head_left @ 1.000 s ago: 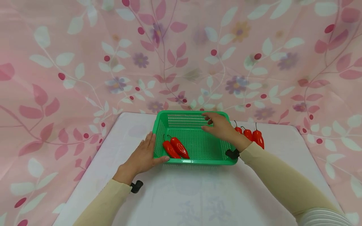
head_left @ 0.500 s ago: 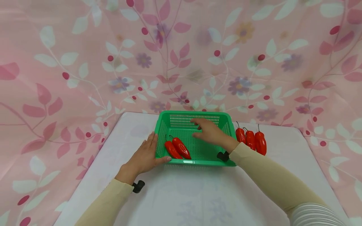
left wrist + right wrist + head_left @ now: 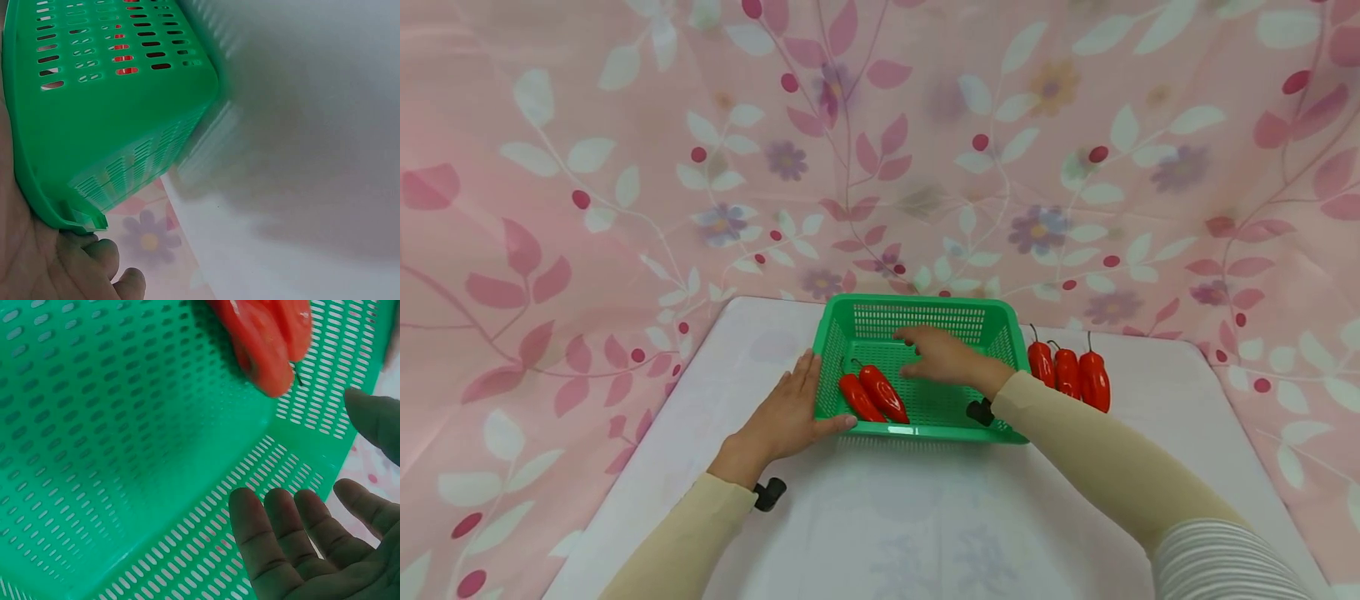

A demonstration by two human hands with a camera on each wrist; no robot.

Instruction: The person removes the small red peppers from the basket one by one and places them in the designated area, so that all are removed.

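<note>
A green plastic basket (image 3: 958, 434) with slotted sides stands on the table in the head view. Two glossy red chili peppers (image 3: 883, 395) lie side by side at its left end. My left hand (image 3: 777, 419) rests along the left rim with fingers extended and the thumb on the near rim; its palm touches the rim in the left wrist view. Over the inside of the basket hovers my right hand (image 3: 946, 360), fingers apart and holding nothing. The right wrist view shows its fingers (image 3: 256, 531) spread beside the peppers (image 3: 262, 344), not touching them.
Three more red peppers (image 3: 1067, 373) lie in a row on the white-covered table (image 3: 910, 508), right of the basket. A pink floral cloth (image 3: 880, 167) hangs close behind the table's back edge.
My right hand has moved left from the basket's right side to above its middle, towards the two peppers. The left hand stays at the left rim. The view has shifted slightly.
</note>
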